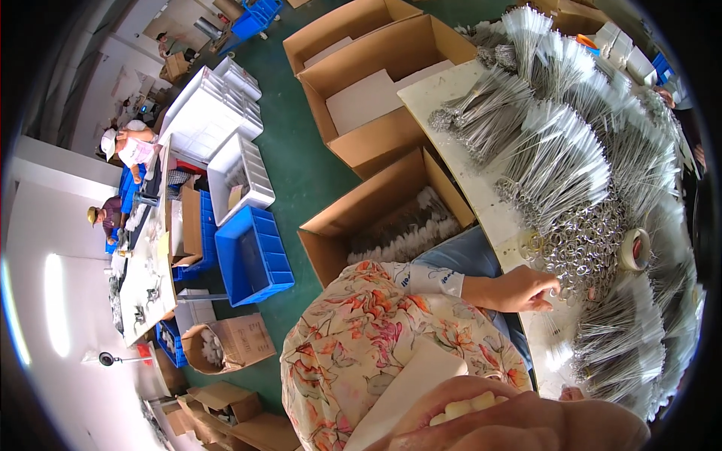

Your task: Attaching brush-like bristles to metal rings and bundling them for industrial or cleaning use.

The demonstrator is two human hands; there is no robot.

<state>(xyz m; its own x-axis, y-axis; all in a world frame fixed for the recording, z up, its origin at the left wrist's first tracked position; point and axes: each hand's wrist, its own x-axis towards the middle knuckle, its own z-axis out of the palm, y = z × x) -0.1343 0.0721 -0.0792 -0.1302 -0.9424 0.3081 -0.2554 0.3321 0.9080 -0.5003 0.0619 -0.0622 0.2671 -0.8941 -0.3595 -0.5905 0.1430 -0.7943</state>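
My left hand (520, 292) reaches over the pale worktable (505, 229), its fingers curled in at the edge of a heap of metal ring ends (583, 252). Whatever its fingertips pinch is too small to name. Only a bit of my right hand (573, 393) shows, low by the table; my face hides the rest. Thin wire-handled brushes (560, 154) with white bristle tips lie fanned in bundles, and another bundle (620, 338) lies below the rings. Beside the heap stands a round white container (635, 249) with something red inside.
An open cardboard box (323, 244) holding white-tipped pieces stands against the table by my legs. Larger cartons (350, 150) stand beyond it. A blue crate (256, 255) and white crates (252, 169) are on the green floor (297, 169). Other people work at a far bench; another person's hand (665, 96) shows across my table.
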